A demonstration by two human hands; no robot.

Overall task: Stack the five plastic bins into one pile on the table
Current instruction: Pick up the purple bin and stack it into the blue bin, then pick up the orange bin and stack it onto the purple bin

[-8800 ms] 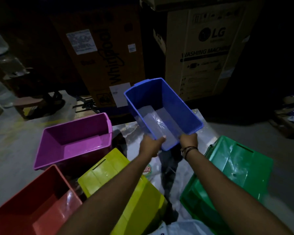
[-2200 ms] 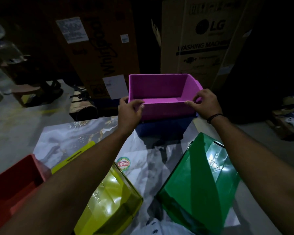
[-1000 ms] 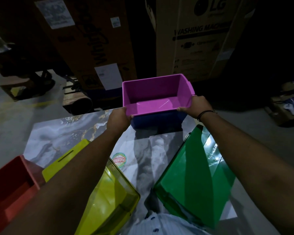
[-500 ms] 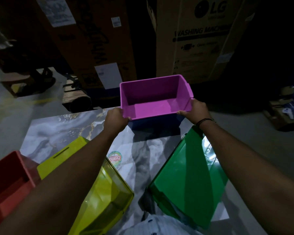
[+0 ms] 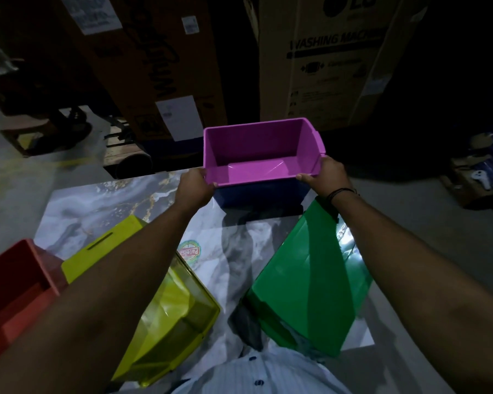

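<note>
The purple bin (image 5: 264,153) has sunk lower into the blue bin (image 5: 261,193) since a second ago. Your left hand (image 5: 195,187) and right hand (image 5: 326,176) are both closed on its near corners. It sits open side up, long side running between your hands. The green bin (image 5: 310,275) lies under your right wrist, the yellow bin (image 5: 168,305) under your left arm.

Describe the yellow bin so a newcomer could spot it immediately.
Start at the marble-patterned table and look to its near left part, under the person's left forearm. The yellow bin lies there tipped over, between the upright red bin and the green bin. It alone is yellow and see-through.
</note>
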